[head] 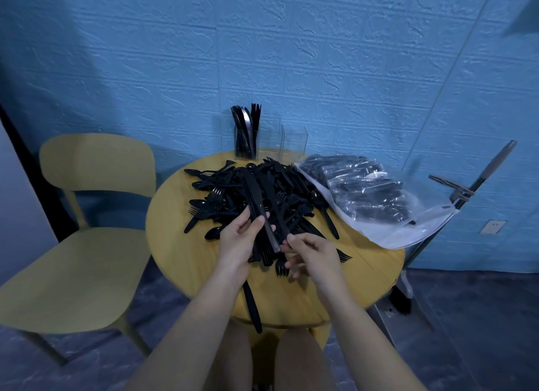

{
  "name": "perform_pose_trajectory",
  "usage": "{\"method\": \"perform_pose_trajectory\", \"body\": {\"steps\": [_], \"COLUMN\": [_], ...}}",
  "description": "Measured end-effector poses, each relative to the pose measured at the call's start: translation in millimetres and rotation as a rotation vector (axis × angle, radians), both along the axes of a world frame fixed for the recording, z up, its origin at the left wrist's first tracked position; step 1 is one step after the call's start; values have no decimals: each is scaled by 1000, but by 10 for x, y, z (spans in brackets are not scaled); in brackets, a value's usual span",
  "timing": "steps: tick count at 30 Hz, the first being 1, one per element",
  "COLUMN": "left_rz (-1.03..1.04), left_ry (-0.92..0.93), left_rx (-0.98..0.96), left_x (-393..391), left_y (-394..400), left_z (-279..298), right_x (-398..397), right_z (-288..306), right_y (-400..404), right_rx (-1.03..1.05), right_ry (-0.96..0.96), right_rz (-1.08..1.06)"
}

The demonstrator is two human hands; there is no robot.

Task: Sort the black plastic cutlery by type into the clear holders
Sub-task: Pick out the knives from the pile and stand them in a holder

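Left hand (237,239) grips a bundle of smooth black plastic knives (258,207) at centre frame. Right hand (313,255) pinches one knife's end. Loose cutlery heap (250,195) covers the round yellow table (180,244). Upper centre: one clear holder (246,144) holds upright cutlery, beside another clear holder (294,139). Crinkled bag (376,198) lies right.

At my nine o'clock stands a yellow chair (96,215) beside the round yellow counter (186,244), a clear plastic bag (388,215) lies at two o'clock, and a blue textured wall (291,55) rises behind.
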State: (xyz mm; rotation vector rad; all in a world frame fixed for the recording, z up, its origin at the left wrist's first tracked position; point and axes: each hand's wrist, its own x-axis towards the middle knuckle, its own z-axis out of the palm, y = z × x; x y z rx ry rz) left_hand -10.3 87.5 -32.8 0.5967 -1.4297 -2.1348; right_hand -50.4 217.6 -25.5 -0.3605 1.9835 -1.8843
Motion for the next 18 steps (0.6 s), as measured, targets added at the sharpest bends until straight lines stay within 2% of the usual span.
{"method": "perform_pose_trajectory", "body": {"steps": [4,9,18], "left_rz": [32,85,39], "left_ry": [-10,-28,-21], "left_rx": [-9,5,-85], "left_x": [-3,-33,-106], "left_y": [18,-3,-29], "left_z": [0,-12,0], "right_x": [14,-4,-114], "right_z": [-59,-98,-54], "right_y": [-30,-119,-199], "right_rx": [95,117,332], "right_ry": [121,241,363], "right_rz": [-9,-50,108]}}
